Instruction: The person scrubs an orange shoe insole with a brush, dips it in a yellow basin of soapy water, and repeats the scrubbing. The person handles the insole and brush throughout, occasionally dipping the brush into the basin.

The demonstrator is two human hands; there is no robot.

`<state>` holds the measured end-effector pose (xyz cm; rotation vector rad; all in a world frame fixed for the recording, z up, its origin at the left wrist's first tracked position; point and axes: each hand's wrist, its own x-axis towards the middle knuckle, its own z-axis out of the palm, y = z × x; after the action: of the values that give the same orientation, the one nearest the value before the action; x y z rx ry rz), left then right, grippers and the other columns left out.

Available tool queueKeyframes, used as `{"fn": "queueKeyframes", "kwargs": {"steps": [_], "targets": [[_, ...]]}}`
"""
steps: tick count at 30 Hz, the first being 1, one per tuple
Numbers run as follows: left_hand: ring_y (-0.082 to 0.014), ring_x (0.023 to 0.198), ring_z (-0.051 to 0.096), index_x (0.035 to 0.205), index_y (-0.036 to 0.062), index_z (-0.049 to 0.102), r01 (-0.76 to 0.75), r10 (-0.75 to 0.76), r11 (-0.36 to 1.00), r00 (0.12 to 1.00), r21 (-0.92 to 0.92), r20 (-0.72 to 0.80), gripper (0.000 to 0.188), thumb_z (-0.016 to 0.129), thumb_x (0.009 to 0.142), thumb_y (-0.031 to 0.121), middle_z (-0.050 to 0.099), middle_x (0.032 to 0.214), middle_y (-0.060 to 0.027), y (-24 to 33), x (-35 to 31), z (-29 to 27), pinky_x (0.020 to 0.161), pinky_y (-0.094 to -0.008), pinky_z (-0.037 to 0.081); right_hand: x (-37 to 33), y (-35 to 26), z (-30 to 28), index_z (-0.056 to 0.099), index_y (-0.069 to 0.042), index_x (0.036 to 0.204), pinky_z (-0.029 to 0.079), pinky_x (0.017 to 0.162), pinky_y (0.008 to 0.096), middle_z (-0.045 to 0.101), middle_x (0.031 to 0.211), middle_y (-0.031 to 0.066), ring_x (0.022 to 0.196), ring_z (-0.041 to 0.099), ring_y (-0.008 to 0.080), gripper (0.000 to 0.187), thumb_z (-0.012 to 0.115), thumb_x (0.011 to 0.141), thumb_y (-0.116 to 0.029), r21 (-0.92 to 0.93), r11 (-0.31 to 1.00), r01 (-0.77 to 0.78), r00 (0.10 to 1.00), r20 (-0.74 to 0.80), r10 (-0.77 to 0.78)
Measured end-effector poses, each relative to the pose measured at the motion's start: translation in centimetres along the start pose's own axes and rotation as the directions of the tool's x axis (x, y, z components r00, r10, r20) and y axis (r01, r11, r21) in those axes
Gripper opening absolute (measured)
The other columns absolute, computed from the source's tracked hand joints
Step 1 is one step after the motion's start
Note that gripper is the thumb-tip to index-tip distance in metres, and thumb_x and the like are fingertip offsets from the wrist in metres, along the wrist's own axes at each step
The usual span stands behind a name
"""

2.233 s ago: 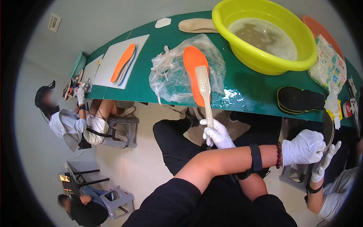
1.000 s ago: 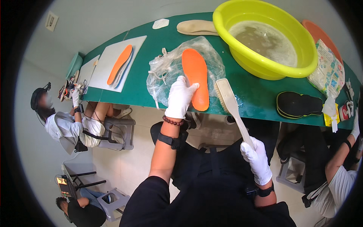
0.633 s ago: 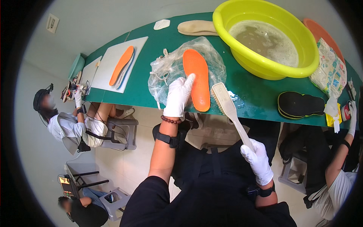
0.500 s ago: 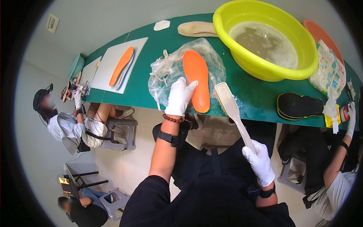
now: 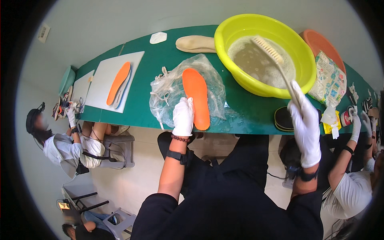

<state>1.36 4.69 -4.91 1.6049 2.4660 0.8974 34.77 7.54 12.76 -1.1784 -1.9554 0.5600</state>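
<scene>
An orange insole [image 5: 197, 100] lies lengthwise on a crumpled clear plastic bag [image 5: 160, 103] on the table. My white-gloved left hand [image 5: 183, 118] grips its lower left edge, the fingers closed. In my white-gloved right hand [image 5: 306, 130] is the handle of a long-handled scrubbing brush [image 5: 284, 74]. The brush head is over the yellow-green basin [image 5: 224, 60], bristles facing up and to the right. Cloudy, foamy water [image 5: 250, 64] fills part of the basin. I cannot tell whether the brush head touches the water.
Beige insoles [image 5: 195, 43] lie left of the basin. A white board [image 5: 96, 94] holds another orange insole [image 5: 119, 84]. A dark insole [image 5: 283, 119] is partly behind my right hand. A wipes pack [image 5: 329, 80] and an orange basin [image 5: 320, 42] stand right. Co-workers sit at both sides.
My right hand has lifted the brush from beside the insole, up and right over the basin. My left hand stays at the insole, its thumb no longer across the top. The view has shifted slightly.
</scene>
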Motion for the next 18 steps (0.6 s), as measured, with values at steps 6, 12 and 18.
{"fn": "queueKeyframes", "kwargs": {"steps": [6, 12, 18], "targets": [[-0.0418, 0.065, 0.062, 0.089, 0.0035, 0.056, 0.055, -0.055, 0.995, 0.999, -0.084, 0.004, 0.023, 0.05, 0.098, 0.024, 0.061, 0.069, -0.0231, 0.4, -0.5, -0.6, 0.055, -0.0499, 0.046, 10.2, 3.5, -0.2, 0.066, -0.002, 0.111, 0.05, 0.081, 0.0409, 0.067, 0.091, 0.0234, 0.091, 0.064, 0.0373, 0.027, 0.057, 0.091, -0.018, -0.408, 0.913, 0.011, 0.911, 0.38, 0.159], [-0.0403, 0.068, 0.063, 0.095, 0.0025, 0.059, 0.155, -0.147, 0.964, 0.988, -0.217, 0.053, 0.02, 0.05, 0.099, 0.02, 0.063, 0.074, -0.0223, 0.9, -0.6, -0.7, 0.057, -0.0444, 0.047, 16.4, 9.4, 2.1, 0.067, -0.003, 0.11, 0.049, 0.085, 0.0404, 0.067, 0.1, 0.0221, 0.094, 0.065, 0.0352, 0.028, 0.055, 0.093, -0.021, -0.38, 0.909, -0.169, 0.904, 0.307, 0.296], [-0.0302, 0.068, 0.062, 0.096, 0.001, 0.059, 0.258, -0.241, 0.885, 0.966, -0.387, 0.093, 0.018, 0.05, 0.099, 0.017, 0.064, 0.08, -0.0194, 0.9, -0.6, -0.4, 0.063, -0.0371, 0.048, 16.2, 11.5, 1.9, 0.061, -0.005, 0.123, 0.05, 0.086, 0.0366, 0.067, 0.101, 0.0232, 0.097, 0.065, 0.0306, 0.034, 0.057, 0.091, -0.014, -0.415, 0.898, -0.146, 0.877, 0.365, 0.311]]}}
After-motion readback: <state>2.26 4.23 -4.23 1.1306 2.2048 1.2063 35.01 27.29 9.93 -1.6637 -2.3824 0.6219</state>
